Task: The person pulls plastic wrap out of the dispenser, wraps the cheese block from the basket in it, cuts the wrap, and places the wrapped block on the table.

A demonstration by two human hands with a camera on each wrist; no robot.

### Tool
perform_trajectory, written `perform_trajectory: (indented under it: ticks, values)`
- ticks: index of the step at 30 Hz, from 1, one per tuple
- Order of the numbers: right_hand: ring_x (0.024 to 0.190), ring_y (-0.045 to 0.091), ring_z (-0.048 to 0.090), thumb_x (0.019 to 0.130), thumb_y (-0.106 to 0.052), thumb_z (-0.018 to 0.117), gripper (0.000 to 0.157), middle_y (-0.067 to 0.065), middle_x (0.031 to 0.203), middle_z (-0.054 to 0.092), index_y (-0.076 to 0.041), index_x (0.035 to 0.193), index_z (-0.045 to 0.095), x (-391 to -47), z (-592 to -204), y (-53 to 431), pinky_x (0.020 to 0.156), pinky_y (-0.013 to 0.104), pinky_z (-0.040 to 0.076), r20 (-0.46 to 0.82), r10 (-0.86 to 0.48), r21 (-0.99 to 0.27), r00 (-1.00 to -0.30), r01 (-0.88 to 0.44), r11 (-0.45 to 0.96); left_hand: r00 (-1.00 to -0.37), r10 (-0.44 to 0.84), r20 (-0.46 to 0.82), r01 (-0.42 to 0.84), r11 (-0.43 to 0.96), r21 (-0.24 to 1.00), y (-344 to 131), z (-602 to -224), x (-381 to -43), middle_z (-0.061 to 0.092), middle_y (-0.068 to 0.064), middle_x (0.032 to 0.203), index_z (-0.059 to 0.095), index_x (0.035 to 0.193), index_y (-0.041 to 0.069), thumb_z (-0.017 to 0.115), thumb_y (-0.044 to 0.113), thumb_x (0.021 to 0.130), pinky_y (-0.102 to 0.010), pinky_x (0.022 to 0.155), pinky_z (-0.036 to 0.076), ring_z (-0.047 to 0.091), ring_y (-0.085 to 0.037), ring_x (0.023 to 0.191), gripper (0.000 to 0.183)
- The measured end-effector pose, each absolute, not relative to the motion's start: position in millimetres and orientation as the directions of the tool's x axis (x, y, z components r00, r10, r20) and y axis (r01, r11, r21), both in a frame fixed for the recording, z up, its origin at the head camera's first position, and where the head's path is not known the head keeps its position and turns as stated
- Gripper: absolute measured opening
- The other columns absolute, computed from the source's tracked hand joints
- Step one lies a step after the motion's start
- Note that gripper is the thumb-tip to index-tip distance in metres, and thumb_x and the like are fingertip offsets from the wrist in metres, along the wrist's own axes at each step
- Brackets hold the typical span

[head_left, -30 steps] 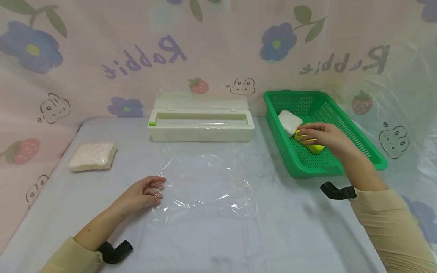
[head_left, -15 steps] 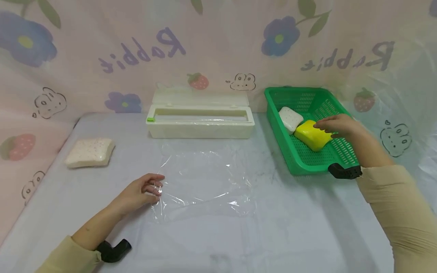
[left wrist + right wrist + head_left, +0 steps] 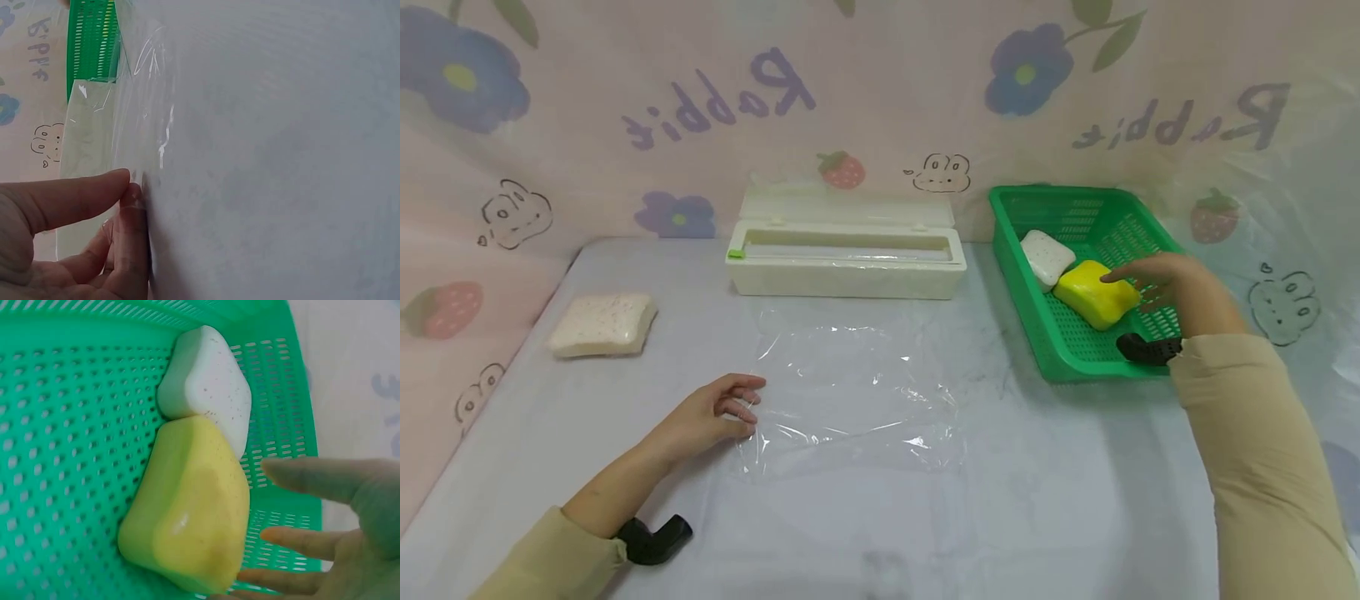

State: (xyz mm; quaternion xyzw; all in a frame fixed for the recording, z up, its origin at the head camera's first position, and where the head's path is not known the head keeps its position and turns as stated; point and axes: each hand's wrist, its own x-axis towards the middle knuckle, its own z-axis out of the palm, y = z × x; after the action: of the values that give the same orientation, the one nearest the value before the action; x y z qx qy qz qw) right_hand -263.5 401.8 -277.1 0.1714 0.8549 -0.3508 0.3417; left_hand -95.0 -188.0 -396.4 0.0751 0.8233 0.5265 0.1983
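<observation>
Clear plastic wrap (image 3: 850,396) lies crinkled on the table in the head view. At its left edge my left hand (image 3: 696,417) pinches it; in the left wrist view the thumb and a fingertip meet by the plastic wrap (image 3: 153,106). My right hand (image 3: 1183,287) hovers inside the green basket (image 3: 1060,333), fingers spread. Just left of those fingers sits a yellow sponge-like block (image 3: 1093,296), waisted in shape. The right wrist view has a fingertip overlapping the edge of this yellow block (image 3: 194,512); contact cannot be told. A white speckled block (image 3: 209,387) adjoins it.
A white wrap dispenser box (image 3: 846,275) with its lid up stands at the back middle. A pale speckled block (image 3: 602,325) lies at the left of the table. Behind everything hangs a patterned curtain (image 3: 880,100).
My right hand has moved right from over the yellow block to its right side, uncovering most of it. My left hand has stayed at the wrap's edge.
</observation>
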Motion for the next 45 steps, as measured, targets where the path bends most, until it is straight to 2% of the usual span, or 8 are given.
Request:
perform_trajectory:
  ticks: [7, 12, 15, 19, 25, 35, 41, 45]
  values:
    - [0.134, 0.052, 0.026, 0.094, -0.037, 0.056, 0.108, 0.043, 0.145, -0.020, 0.013, 0.138, -0.029, -261.8, -286.8, 412.5, 0.107, 0.043, 0.041, -0.724, 0.076, -0.479, -0.686, 0.579, 0.660, -0.915, 0.309, -0.258, -0.091, 0.464, 0.881, -185.2, -393.6, -95.2, 0.057, -0.017, 0.119, 0.046, 0.135, -0.003, 0.071, 0.001, 0.079, -0.016, 0.080, 0.044, 0.063, -0.014, 0.092, 0.061]
    - [0.094, 0.022, 0.057, 0.096, -0.025, 0.056, 0.100, 0.040, 0.144, -0.027, 0.013, 0.140, -0.026, -266.2, -296.1, 413.5, 0.091, 0.026, 0.052, -0.755, 0.056, -0.499, -0.654, 0.628, 0.597, -0.917, 0.303, -0.259, -0.090, 0.476, 0.875, -186.0, -393.6, -93.3, 0.057, -0.016, 0.118, 0.045, 0.136, -0.002, 0.071, 0.002, 0.080, -0.017, 0.080, 0.043, 0.063, -0.013, 0.091, 0.061]
    - [0.079, 0.011, 0.058, 0.095, -0.022, 0.058, 0.099, 0.038, 0.146, -0.027, 0.012, 0.142, -0.022, -267.3, -299.7, 412.8, 0.088, 0.023, 0.053, -0.761, 0.068, -0.500, -0.645, 0.651, 0.571, -0.918, 0.300, -0.259, -0.094, 0.469, 0.878, -185.8, -394.2, -92.7, 0.057, -0.016, 0.119, 0.046, 0.136, -0.002, 0.070, 0.002, 0.080, -0.016, 0.080, 0.043, 0.062, -0.013, 0.091, 0.061]
    - [0.083, 0.011, 0.057, 0.093, -0.027, 0.060, 0.103, 0.036, 0.149, -0.023, 0.011, 0.143, -0.022, -266.1, -299.7, 411.4, 0.090, 0.021, 0.051, -0.768, 0.093, -0.485, -0.634, 0.670, 0.562, -0.919, 0.302, -0.254, -0.094, 0.457, 0.885, -185.2, -395.7, -93.0, 0.057, -0.016, 0.119, 0.046, 0.135, -0.002, 0.071, 0.002, 0.080, -0.016, 0.080, 0.043, 0.062, -0.011, 0.089, 0.061]
    - [0.124, 0.036, 0.033, 0.090, -0.041, 0.062, 0.112, 0.038, 0.150, -0.012, 0.018, 0.140, -0.019, -266.1, -299.4, 407.9, 0.111, 0.039, 0.036, -0.749, 0.075, -0.418, -0.658, 0.557, 0.718, -0.922, 0.294, -0.252, -0.095, 0.458, 0.884, -185.8, -396.6, -92.5, 0.057, -0.016, 0.118, 0.046, 0.135, -0.002, 0.070, 0.001, 0.080, -0.016, 0.080, 0.043, 0.062, -0.010, 0.087, 0.060]
    - [0.132, 0.054, 0.016, 0.092, -0.045, 0.053, 0.106, 0.044, 0.145, -0.006, 0.023, 0.138, -0.015, -260.9, -286.3, 400.4, 0.111, 0.054, 0.030, -0.691, 0.135, -0.367, -0.710, 0.506, 0.780, -0.923, 0.305, -0.236, -0.087, 0.431, 0.898, -186.7, -397.3, -93.1, 0.057, -0.016, 0.117, 0.046, 0.135, -0.003, 0.070, 0.000, 0.080, -0.015, 0.079, 0.044, 0.061, -0.007, 0.086, 0.060]
    - [0.104, 0.033, 0.047, 0.091, -0.032, 0.061, 0.100, 0.042, 0.139, 0.011, 0.019, 0.142, -0.008, -254.9, -282.2, 399.6, 0.089, 0.032, 0.053, -0.576, 0.140, -0.490, -0.805, 0.478, 0.729, -0.924, 0.300, -0.238, -0.084, 0.447, 0.891, -186.3, -396.4, -92.3, 0.057, -0.016, 0.117, 0.046, 0.135, -0.003, 0.070, 0.002, 0.081, -0.016, 0.078, 0.044, 0.060, -0.008, 0.087, 0.059]
    - [0.088, 0.022, 0.050, 0.088, -0.031, 0.064, 0.097, 0.032, 0.122, 0.031, 0.016, 0.144, 0.001, -251.1, -279.4, 395.8, 0.074, 0.025, 0.054, -0.445, 0.202, -0.570, -0.872, 0.450, 0.687, -0.922, 0.296, -0.248, -0.091, 0.458, 0.884, -186.6, -396.6, -92.2, 0.057, -0.014, 0.117, 0.046, 0.135, -0.002, 0.070, 0.003, 0.081, -0.016, 0.078, 0.044, 0.060, -0.009, 0.088, 0.059]
